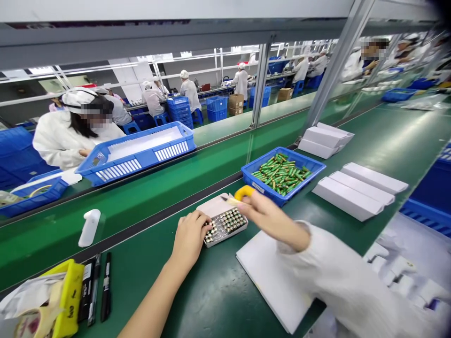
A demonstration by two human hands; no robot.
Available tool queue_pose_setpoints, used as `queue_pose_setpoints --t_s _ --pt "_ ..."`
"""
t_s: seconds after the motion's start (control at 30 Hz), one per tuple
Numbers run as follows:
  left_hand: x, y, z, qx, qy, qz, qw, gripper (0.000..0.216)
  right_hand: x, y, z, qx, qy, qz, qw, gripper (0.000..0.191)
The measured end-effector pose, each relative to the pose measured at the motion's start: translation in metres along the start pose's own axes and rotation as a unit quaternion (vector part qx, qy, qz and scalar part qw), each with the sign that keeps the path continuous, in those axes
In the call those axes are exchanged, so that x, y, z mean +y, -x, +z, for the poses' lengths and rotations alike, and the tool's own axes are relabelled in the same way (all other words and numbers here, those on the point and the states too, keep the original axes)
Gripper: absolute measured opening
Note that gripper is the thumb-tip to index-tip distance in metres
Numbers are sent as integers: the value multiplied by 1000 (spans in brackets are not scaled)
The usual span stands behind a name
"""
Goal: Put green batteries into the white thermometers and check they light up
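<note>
A small white box [225,224] packed with upright batteries sits on the green table in front of me, its lid flap open at the back. My left hand [190,234] rests on the box's left edge, fingers curled over it. Above the box's far right corner, my right hand [262,215] is closed on a pen-like tool [229,201], with a yellow roll [244,192] by the fingers. Just beyond stands a blue tray [250,176] heaped with loose green batteries [282,172].
Flat white boxes [355,190] lie at right, more [324,140] further back, and a white sheet [271,277] lies under my right arm. Black markers [105,286] and a yellow holder [68,295] sit at lower left. A white-coated person [66,136] works opposite behind a blue crate [141,150].
</note>
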State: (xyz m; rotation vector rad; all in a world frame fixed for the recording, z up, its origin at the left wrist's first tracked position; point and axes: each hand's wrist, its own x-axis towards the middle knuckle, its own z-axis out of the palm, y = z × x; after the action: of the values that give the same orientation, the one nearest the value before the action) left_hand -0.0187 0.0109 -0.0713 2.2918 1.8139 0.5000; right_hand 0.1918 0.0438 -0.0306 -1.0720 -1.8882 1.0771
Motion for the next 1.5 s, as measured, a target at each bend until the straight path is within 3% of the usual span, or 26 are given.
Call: queue_pose_setpoints --t_s 0.1,0.17,0.33,0.5,0.57,0.63,0.83,0.93,1.17,1.37,1.5 --pt "1 1 2 29 16 -16 999 13 15 -19 43 -55 -239 24 969 43" --pt "1 2 4 58 57 -32 996 11 27 -21 55 -72 -315 45 945 47" --pt "0 4 -4 121 241 -76 960 4 34 -13 45 -80 -334 40 938 40" --pt "5 7 -19 147 466 -183 853 23 29 -7 43 -100 -321 37 941 38" --pt "7 7 -20 159 525 -169 819 31 28 -5 46 -106 -307 33 945 37" --pt "9 7 -20 171 552 -145 803 36 27 -2 47 -115 -286 20 951 35" --pt "12 9 -18 172 589 -140 777 27 20 2 47 -120 -200 -33 972 31" --pt "12 9 -19 155 604 -142 769 26 18 2 49 -120 -199 -26 972 30" --pt "17 8 -19 133 582 -139 790 24 18 2 49 -97 -224 15 970 37" --pt "15 8 -17 163 585 -147 781 29 23 3 50 -115 -140 2 983 37" --pt "15 9 -17 160 580 -141 786 29 23 3 50 -112 -161 0 981 34"
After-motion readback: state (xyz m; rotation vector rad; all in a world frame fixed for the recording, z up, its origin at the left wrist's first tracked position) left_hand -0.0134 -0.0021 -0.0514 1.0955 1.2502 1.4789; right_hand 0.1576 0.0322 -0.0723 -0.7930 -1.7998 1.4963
